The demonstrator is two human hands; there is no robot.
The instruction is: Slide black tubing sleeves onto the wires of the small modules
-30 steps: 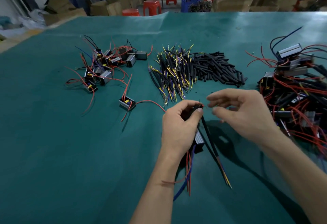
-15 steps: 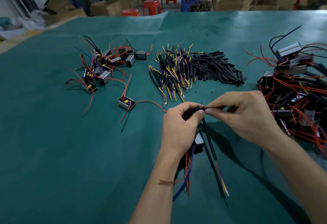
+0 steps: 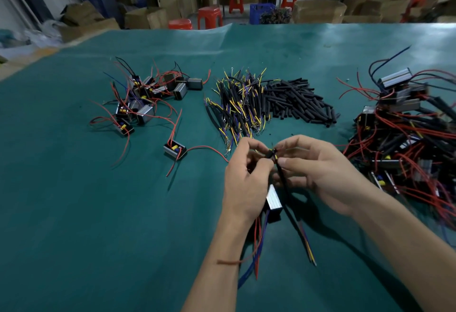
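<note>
My left hand [image 3: 246, 178] grips a small silver module [image 3: 274, 200] with red and blue wires hanging below the palm. Its thumb and fingers pinch the top of a black sleeved wire bundle [image 3: 286, 188] whose yellow and purple ends trail toward me. My right hand [image 3: 315, 171] pinches the same black sleeve just right of the left thumb. The two hands touch at the fingertips. A heap of loose black tubing sleeves [image 3: 301, 102] lies beyond them, beside a heap of sleeved yellow and purple wire bundles [image 3: 241, 104].
A cluster of small modules with red wires [image 3: 145, 99] lies at the left, and one lone module [image 3: 174, 150] sits nearer. A large tangle of modules and red wires [image 3: 407, 134] fills the right side. Green cloth [image 3: 74, 213] covers the table; boxes and red stools stand behind.
My right hand has closed in from the right and now pinches the sleeve at my left thumb. Both hands have come together, and the bundle's loose end has shifted slightly.
</note>
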